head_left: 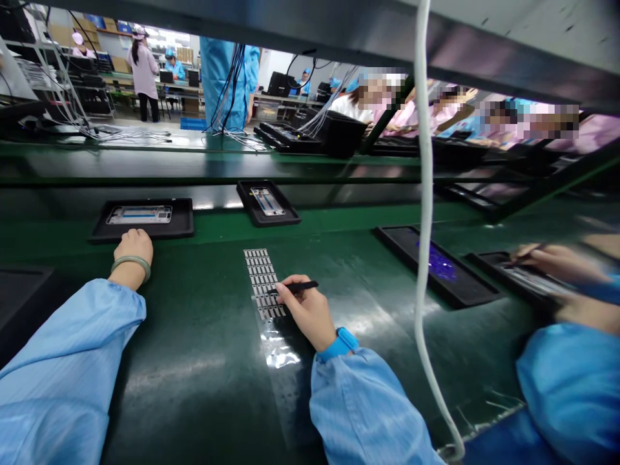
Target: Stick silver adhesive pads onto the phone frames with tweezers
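Observation:
My left hand [134,253], with a green bangle at its wrist, is closed at the near edge of a black tray [181,229]. Its fingertips are hidden, and it appears to grip the rim. In that tray lies a silver phone frame [140,215] with blue strips. Black tweezers [306,285] are pinched in my right hand [310,311]. Their tip is over a sheet of small metallic stickers [258,270] in rows, on a clear backing strip [278,355] that lies on the green work surface [194,361].
A second black tray [247,203] holds another phone frame [268,201]. Blue-purple pieces [440,263] lie in a tray on the right. A white cable [425,194] hangs in front. At far right, a co-worker's hand [557,261] works over another tray.

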